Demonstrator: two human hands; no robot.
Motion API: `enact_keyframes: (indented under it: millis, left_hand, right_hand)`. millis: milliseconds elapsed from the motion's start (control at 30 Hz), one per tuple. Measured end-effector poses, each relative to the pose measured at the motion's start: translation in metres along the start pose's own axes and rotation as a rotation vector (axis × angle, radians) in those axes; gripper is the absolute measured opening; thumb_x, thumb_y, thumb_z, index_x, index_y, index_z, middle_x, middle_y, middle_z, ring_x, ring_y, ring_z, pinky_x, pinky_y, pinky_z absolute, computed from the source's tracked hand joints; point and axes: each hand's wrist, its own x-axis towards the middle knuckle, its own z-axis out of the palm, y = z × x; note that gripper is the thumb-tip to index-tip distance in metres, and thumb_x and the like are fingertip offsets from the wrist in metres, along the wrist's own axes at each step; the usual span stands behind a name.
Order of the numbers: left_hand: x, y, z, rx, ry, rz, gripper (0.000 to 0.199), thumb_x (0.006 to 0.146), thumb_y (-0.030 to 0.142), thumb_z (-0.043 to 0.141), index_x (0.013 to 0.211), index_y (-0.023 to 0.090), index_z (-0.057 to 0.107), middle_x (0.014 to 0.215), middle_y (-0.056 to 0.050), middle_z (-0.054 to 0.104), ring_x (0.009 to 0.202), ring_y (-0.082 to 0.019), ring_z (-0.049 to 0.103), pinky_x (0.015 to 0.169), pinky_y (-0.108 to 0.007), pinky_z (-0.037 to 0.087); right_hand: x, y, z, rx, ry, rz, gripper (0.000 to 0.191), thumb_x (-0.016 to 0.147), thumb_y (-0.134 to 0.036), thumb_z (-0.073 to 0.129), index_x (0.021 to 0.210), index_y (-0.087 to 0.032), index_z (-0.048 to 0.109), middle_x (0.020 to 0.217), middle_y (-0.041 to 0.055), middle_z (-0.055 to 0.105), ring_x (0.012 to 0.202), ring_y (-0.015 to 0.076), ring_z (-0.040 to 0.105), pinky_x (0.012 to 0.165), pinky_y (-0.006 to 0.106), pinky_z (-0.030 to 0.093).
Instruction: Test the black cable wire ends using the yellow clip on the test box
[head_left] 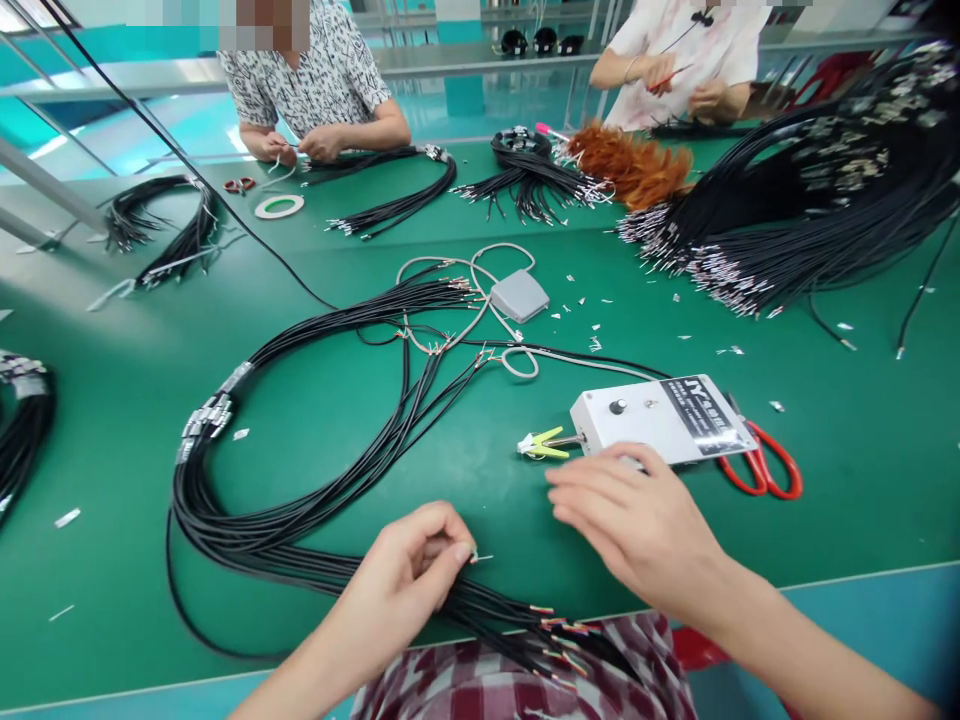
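My left hand (424, 570) pinches a thin cable end, whose pale wire tip sticks out past the thumb. Under and beside it runs a bundle of black cables (292, 560), looped on the green table, with coloured wire ends near the checked cloth at the table's edge. My right hand (619, 510) is held out flat, fingers extended, just in front of a white box (645, 420) with a knob and black label. From the box's left side a yellow forked tip (546, 443) points toward the left.
Red-handled scissors (784, 465) lie partly behind the box. A grey pedal-like block (520, 295) with a looped cord sits mid-table. More cable bundles (750, 230) lie at the right and back. Two people work across the green table (847, 530). Small white scraps are scattered about.
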Motion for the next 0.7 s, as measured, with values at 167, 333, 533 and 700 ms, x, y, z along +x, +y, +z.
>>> enact_keyframes:
  millis: [167,333,533,700]
  left_hand:
    - [0.040,0.018,-0.002,0.496,0.076,0.266,0.031,0.092,0.026,0.049,0.063,0.018,0.053,0.075,-0.005,0.059,0.076,-0.020,0.055,0.075,-0.033,0.042]
    - [0.078,0.017,-0.004,0.443,0.192,0.309,0.013,0.090,0.016,0.052,0.086,0.017,0.064,0.082,-0.004,0.066,0.075,-0.019,0.060,0.070,-0.030,0.045]
    - [0.098,0.015,0.000,0.362,0.113,0.302,0.021,0.089,0.008,0.051,0.099,0.016,0.068,0.096,-0.005,0.072,0.085,-0.017,0.066,0.073,-0.027,0.051]
    - [0.101,0.016,0.005,0.371,0.093,0.344,0.027,0.081,0.000,0.054,0.097,0.017,0.068,0.089,-0.002,0.069,0.079,-0.016,0.063,0.071,-0.026,0.049]
  right_hand:
    - [0.034,0.022,0.004,-0.350,-0.247,0.098,0.020,0.082,-0.027,0.076,0.097,-0.017,0.069,0.105,0.0060,0.074,0.104,0.0258,0.062,0.094,0.043,0.029]
    - [0.046,0.030,0.006,-0.346,-0.384,0.112,0.003,0.085,-0.018,0.071,0.083,-0.019,0.071,0.083,0.0003,0.074,0.089,0.0192,0.063,0.095,0.038,0.028]
    - [0.049,0.035,0.003,-0.277,-0.430,0.126,0.005,0.082,-0.020,0.075,0.078,-0.020,0.072,0.075,-0.0014,0.072,0.082,0.0191,0.062,0.101,0.039,0.022]
    - [0.050,0.036,0.003,-0.225,-0.418,0.143,0.005,0.081,-0.019,0.076,0.078,-0.020,0.072,0.074,-0.0018,0.072,0.082,0.0192,0.063,0.103,0.042,0.022]
